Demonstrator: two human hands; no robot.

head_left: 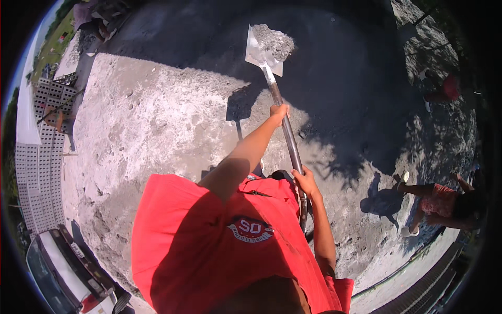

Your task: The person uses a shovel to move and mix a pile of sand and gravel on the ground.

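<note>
A long-handled shovel [289,135] reaches out ahead of me, its metal blade [254,54] farthest away. A heap of grey, gravelly material [278,42] lies on the blade, mostly on its right part. Partway up the dark shaft, my left hand [280,112] is wrapped round it, the arm stretched forward. Closer to my body, my right hand [306,182] is closed round the upper shaft near the handle end. The handle's end is partly hidden by that hand and my red shirt [193,246].
Rough pale ground [151,110] surrounds me, with a large dark shadow ahead. A person [442,204] is at the right, another person [443,90] farther right, and one [94,23] far left. Stacked hollow blocks [39,172] line the left, above a parked vehicle [68,272].
</note>
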